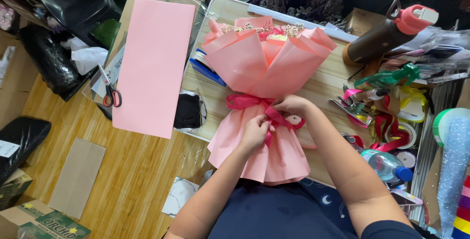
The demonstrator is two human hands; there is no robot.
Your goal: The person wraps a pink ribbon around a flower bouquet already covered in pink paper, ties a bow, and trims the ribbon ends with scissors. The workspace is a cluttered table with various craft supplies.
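A pink paper bouquet (267, 72) lies flat on the wooden table (328, 84), flowers pointing away from the person & stems end near their tummy. Lying down like that, it stays put w/ both hands free for the ribbon. A dark pink ribbon (247, 102) goes round the thin middle, where the paper is squeezed in.

Left hand (254, 133) pinches a ribbon end w/ curled fingers, right at the knot. Right hand (290, 106) is bent over the knot too, fingers closed on the ribbon, prob. to keep it tight. The hands are almost touching.

Left of the bouquet: a flat pink paper sheet (154, 62) & red scissors (111, 94). Right side: a brown bottle w/ pink lid (387, 33), more ribbon rolls (391, 138), a water bottle (384, 164).
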